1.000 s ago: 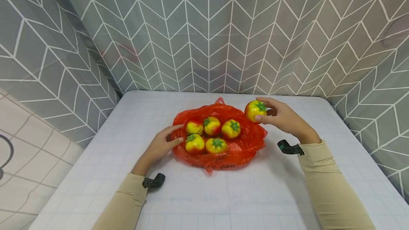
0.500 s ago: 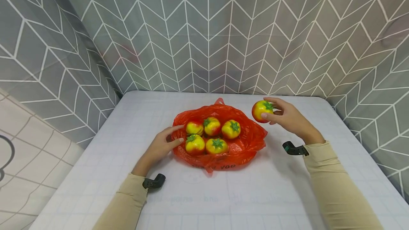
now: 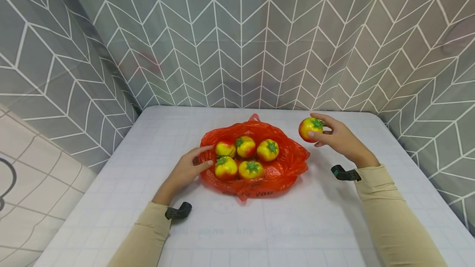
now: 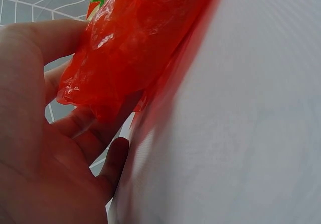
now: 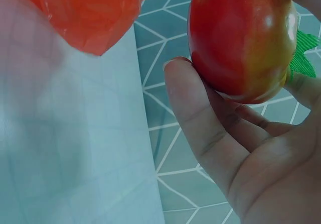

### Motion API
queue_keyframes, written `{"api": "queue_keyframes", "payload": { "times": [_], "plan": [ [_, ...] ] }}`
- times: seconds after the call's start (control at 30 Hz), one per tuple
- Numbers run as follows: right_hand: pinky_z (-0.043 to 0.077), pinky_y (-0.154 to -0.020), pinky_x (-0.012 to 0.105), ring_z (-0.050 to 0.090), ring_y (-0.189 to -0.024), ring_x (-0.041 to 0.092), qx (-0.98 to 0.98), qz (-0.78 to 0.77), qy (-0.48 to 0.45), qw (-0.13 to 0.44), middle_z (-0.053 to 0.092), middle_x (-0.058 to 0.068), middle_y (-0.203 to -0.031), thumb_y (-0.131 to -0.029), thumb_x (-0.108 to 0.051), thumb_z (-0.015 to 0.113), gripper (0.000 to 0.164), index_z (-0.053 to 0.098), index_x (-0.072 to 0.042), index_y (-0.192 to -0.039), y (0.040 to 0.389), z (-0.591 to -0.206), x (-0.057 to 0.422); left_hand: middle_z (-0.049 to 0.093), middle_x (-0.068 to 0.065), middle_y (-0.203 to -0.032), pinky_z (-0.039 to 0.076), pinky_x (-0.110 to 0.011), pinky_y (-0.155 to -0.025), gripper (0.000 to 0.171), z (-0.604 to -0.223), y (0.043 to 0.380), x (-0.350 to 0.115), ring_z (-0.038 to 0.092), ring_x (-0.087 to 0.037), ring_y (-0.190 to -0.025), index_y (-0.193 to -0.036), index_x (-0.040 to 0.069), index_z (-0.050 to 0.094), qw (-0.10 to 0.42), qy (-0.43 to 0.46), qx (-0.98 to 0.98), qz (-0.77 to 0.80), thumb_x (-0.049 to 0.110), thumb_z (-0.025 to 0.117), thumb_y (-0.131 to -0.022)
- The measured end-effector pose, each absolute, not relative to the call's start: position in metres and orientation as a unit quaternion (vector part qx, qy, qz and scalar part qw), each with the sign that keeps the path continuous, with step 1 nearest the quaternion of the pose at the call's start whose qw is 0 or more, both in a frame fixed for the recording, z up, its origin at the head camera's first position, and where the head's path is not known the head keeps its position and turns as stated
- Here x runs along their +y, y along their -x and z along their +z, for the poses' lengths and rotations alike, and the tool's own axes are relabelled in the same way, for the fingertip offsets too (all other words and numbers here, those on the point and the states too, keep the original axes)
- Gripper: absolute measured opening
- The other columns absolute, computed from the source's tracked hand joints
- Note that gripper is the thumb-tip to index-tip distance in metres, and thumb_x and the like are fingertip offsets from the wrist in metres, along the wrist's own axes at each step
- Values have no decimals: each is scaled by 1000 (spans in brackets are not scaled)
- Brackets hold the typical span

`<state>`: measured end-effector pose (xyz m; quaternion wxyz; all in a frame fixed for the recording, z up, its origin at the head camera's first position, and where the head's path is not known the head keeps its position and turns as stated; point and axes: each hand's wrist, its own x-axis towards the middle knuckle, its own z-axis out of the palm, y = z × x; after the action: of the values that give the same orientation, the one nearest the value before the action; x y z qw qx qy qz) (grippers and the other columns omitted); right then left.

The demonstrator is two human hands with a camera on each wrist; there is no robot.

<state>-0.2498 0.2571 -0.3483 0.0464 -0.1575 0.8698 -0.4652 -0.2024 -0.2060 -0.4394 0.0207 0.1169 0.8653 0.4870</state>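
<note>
The fingers (image 5: 193, 101) of the right hand (image 3: 341, 139) grasp one round fruit (image 3: 308, 129), with the thumb on its near side and the forefinger over its far side. The fruit sits at the fingertips, to the left of the palm, on the side facing the bag (image 3: 295, 155). It has no clear long axis. Its leaves (image 5: 304, 47) point back toward the hand, and in the right wrist view its red flank faces the bag. The fruit looks lifted off the counter (image 3: 297, 226), though how high cannot be judged.

The relation that matters most, by my reading, is the gap between fruit and bag: near, but not touching. From the right fingers, the bag's right rim lies to the left and a little closer to the person. The right hand is the nearer one to that rim.

At the bag's opposite end, the left hand (image 3: 187, 170) loosely holds the left rim. In the left wrist view, the plastic appears to lie between the thumb and the other fingers.

Inside the open bag, five more fruits (image 3: 267, 150) cluster toward the left hand, three behind and two in front, with creased plastic between them and the right rim.
</note>
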Motion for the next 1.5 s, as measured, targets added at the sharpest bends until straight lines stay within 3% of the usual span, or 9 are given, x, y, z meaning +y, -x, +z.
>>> {"api": "queue_keyframes", "payload": {
  "times": [0.3, 0.53, 0.77, 1.07, 1.23, 1.37, 1.5],
  "plan": [
    [54, -90, 36, 67, -98, 41, 876, -455, 153, 51, 50, 16, -134, -97, -38, 65, 75, 29, -17, -159, 252, -358, 267, 54, -3, -142, 38, -54, -110, 51, -446, 203, -208, 45, -28, -135, -141, 31, 56, 18, -116, 871, 477, 38, 70, -93],
    [52, -94, 47, 67, -96, 41, 878, -454, 146, 46, 49, 17, -132, -99, -36, 64, 75, 26, -14, -160, 253, -362, 272, 55, 0, -141, 36, -53, -112, 49, -446, 203, -208, 45, -26, -135, -140, 32, 57, 13, -114, 870, 479, 37, 70, -94],
    [57, -83, 25, 68, -91, 42, 870, -468, 148, 43, 47, 24, -129, -100, -29, 63, 73, 25, -9, -159, 255, -365, 279, 54, -2, -141, 37, -54, -111, 50, -445, 203, -207, 45, -28, -135, -141, 32, 56, 18, -110, 872, 477, 38, 70, -93],
    [55, -91, 33, 66, -98, 40, 878, -460, 121, 52, 44, 25, -136, -101, -29, 59, 73, 22, -11, -160, 259, -369, 283, 54, -4, -142, 39, -54, -110, 50, -443, 202, -208, 47, -29, -133, -141, 30, 57, 21, -107, 873, 476, 37, 70, -94],
    [58, -85, 31, 58, -108, 41, 883, -456, 94, 51, 41, 27, -141, -99, -35, 62, 76, 23, -10, -159, 266, -375, 285, 55, -4, -141, 39, -55, -109, 51, -444, 203, -208, 47, -30, -132, -142, 29, 57, 15, -113, 875, 471, 38, 70, -93],
    [58, -81, 29, 61, -103, 39, 887, -453, 77, 46, 40, 29, -140, -98, -37, 63, 78, 25, -8, -159, 271, -382, 286, 56, -5, -140, 40, -55, -109, 52, -444, 203, -208, 48, -30, -132, -142, 28, 57, 18, -112, 874, 473, 38, 71, -93],
    [58, -84, 34, 66, -93, 40, 890, -450, 60, 51, 39, 30, -139, -98, -40, 64, 80, 24, -7, -159, 275, -386, 288, 54, -4, -142, 39, -56, -109, 51, -444, 203, -208, 46, -30, -134, -142, 30, 56, 22, -106, 876, 470, 40, 70, -93]
  ]
}}
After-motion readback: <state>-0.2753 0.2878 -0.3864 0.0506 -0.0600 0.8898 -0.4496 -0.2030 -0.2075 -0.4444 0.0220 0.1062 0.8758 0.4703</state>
